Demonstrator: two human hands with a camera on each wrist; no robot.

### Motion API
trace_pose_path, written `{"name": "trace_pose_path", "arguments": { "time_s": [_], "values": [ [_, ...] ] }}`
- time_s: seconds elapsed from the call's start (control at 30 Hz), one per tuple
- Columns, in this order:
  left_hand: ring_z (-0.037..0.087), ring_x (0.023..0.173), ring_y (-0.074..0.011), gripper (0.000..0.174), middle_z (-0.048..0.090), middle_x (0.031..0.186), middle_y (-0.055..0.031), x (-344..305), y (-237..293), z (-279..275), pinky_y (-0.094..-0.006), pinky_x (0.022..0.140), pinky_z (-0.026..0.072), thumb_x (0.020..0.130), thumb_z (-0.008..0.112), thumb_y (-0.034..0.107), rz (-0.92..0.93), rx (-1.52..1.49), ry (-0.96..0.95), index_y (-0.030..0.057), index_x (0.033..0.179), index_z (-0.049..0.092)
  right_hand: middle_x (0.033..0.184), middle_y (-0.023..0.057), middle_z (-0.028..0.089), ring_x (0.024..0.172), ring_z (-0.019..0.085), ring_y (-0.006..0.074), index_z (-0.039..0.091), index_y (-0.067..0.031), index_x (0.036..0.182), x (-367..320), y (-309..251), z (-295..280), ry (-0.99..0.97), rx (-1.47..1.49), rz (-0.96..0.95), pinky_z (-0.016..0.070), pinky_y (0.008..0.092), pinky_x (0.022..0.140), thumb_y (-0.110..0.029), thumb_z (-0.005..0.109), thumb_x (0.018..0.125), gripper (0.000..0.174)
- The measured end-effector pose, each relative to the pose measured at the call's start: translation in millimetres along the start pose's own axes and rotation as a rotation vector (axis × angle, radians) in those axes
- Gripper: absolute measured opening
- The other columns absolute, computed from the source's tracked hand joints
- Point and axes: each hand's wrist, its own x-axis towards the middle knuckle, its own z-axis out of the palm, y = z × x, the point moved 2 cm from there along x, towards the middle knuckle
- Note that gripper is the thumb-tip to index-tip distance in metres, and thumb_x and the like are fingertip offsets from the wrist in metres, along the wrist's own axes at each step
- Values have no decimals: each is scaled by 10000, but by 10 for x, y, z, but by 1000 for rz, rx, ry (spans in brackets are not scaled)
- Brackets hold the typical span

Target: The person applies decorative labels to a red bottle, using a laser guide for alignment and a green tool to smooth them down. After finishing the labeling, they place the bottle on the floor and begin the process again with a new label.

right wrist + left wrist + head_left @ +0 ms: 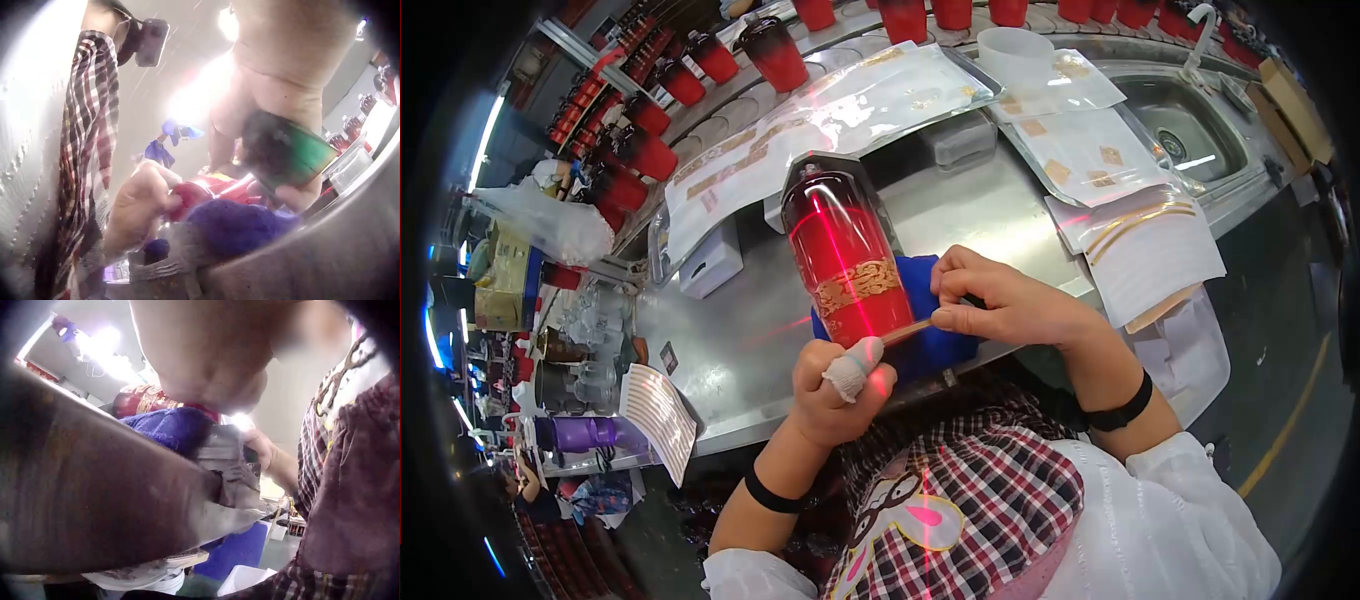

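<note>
A glossy red bottle (845,250) with a dark shoulder and a gold patterned band lies on a blue cloth (945,345), its base toward the person. Across the base edge runs a thin gold strip (907,332). My left hand (835,395), with white wrapping on a digit, pinches the strip's left end at the bottle. Thumb and finger of my right hand (1015,305) pinch its other end. In the right wrist view a dark and green flat piece (300,153) is held within the right hand (275,69). The left wrist view hides the left fingertips.
Behind the bottle, trays hold sheets with gold decals (830,110). More decal sheets (1150,250) and a sink (1190,130) are at the right. Red bottles (775,55) line the back conveyor. A striped sheet (658,415) overhangs the metal table's (730,370) left front edge.
</note>
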Motion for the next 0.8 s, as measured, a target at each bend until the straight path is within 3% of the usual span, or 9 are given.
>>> {"name": "trace_pose_path", "arguments": {
  "time_s": [0.27, 0.37, 0.47, 0.67, 0.8],
  "values": [
    [540, 831, -210, 321, 602, 1119, -23, 308, 55, -54, -336, 605, 444, 601, 779, 33, 304, 153, -123, 135, 896, 705, 1049, 73, 471, 980, 464, 174, 584, 4, 903, 19, -5, -12, -23, -13, 24, 396, 294, 867, -232, 645, 935, 246],
    [534, 882, -204, 290, 605, 1140, -7, 142, 7, -42, -332, 611, 448, 592, 742, 81, 119, 6, -30, 167, 865, 697, 1050, 75, 472, 980, 467, 175, 586, 7, 901, 25, -7, -19, -13, -4, 6, 397, 294, 865, -231, 647, 933, 248],
    [533, 890, -203, 285, 606, 1131, 6, 39, 21, -11, -329, 611, 449, 580, 720, 114, 70, 23, 16, 171, 858, 695, 1052, 76, 474, 977, 468, 174, 589, 9, 899, 28, 22, 9, -1, -4, 5, 399, 294, 863, -230, 649, 932, 248],
    [528, 865, -208, 273, 605, 1107, 3, 294, 41, -65, -333, 606, 445, 576, 733, 101, 284, 144, -135, 172, 837, 690, 1040, 72, 480, 966, 470, 168, 595, 10, 901, 51, 14, 17, -12, -17, 25, 401, 289, 859, -235, 654, 933, 253],
    [527, 865, -208, 280, 602, 1100, 4, 183, -13, -48, -329, 606, 447, 570, 736, 96, 232, 113, -79, 181, 832, 687, 1033, 70, 484, 963, 473, 166, 599, 10, 896, 53, 8, 11, 13, -11, 12, 403, 288, 855, -239, 660, 929, 258]
  ]
}}
